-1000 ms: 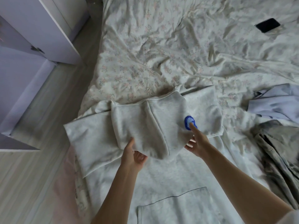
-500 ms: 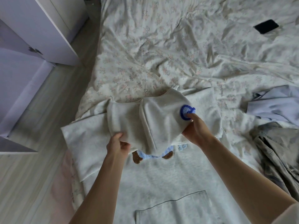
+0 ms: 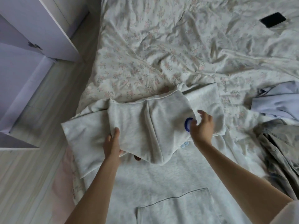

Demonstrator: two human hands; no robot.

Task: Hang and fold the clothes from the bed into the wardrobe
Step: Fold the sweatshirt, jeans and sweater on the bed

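Light grey fleece hoodie [image 3: 161, 183] is lying flat on the crumpled floral bedsheet [image 3: 161, 54], its hood folded down under both hands. Left hand [image 3: 112, 143] is gripping the hood's lower edge; right hand [image 3: 202, 126], fingers loosely spread, is hovering blurred beside the blue patch. Left of the left hand, pale wood floor [image 3: 40, 110] and lilac wardrobe [image 3: 24, 29] are standing near the bed edge.

A hoodie [image 3: 161, 183] lies on the bed [image 3: 161, 54], wardrobe [image 3: 40, 29] left, phone [image 3: 272, 19] far right.
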